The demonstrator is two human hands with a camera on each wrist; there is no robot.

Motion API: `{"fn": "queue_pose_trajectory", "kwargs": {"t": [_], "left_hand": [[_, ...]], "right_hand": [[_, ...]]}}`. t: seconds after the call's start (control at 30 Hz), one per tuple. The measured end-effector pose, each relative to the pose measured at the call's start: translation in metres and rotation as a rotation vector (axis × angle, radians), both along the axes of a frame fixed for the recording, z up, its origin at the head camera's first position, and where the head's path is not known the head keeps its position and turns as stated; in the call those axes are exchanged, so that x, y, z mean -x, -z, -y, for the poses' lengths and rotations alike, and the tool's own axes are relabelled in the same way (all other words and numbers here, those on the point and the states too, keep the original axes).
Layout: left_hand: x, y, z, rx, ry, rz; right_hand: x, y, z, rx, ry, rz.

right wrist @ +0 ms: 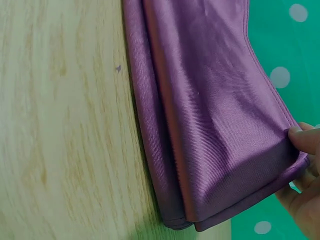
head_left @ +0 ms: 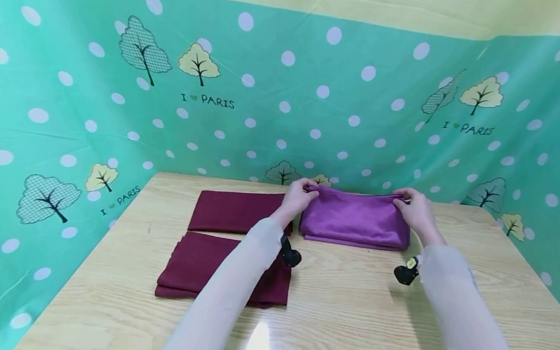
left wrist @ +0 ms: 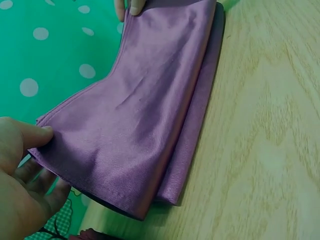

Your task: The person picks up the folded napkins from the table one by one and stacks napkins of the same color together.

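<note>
A folded, shiny purple cloth lies at the back of the table, right of centre, its far edge lifted and sagging a little between the hands. My left hand pinches its far left corner; in the left wrist view the thumb lies on top with the fingers beneath. At the far right corner my right hand pinches the same edge, thumb above, as the right wrist view shows. Folded layers of the purple cloth show along its near side, resting on the wood.
Two folded maroon cloths lie left of the purple one: one at the back, one nearer, partly hidden by the left sleeve. The wooden table meets a green dotted curtain behind and at both sides.
</note>
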State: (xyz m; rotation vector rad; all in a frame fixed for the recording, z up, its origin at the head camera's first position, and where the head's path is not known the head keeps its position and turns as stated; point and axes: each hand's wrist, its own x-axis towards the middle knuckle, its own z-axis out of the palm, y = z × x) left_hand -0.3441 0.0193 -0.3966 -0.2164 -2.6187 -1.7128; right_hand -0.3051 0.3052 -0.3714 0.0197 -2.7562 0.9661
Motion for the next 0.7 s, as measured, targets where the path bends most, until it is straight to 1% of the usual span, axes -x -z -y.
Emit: {"fn": "queue_pose_trajectory", "kwargs": {"t": [0.13, 0.2, 0.53, 0.7], "left_hand": [[0.002, 0.004, 0.001, -0.006, 0.002, 0.019], [0.003, 0.004, 0.001, -0.004, 0.003, 0.017], [0.003, 0.01, 0.002, -0.011, -0.046, -0.023], [0.003, 0.014, 0.001, -0.021, -0.063, -0.008]], "right_hand": [[0.003, 0.0, 0.002, -0.014, 0.004, -0.003], [0.004, 0.0, 0.002, -0.017, 0.011, -0.001], [0.008, 0.002, 0.003, -0.007, 0.022, 0.035], [0.01, 0.008, 0.002, -0.002, 0.0, 0.047]]}}
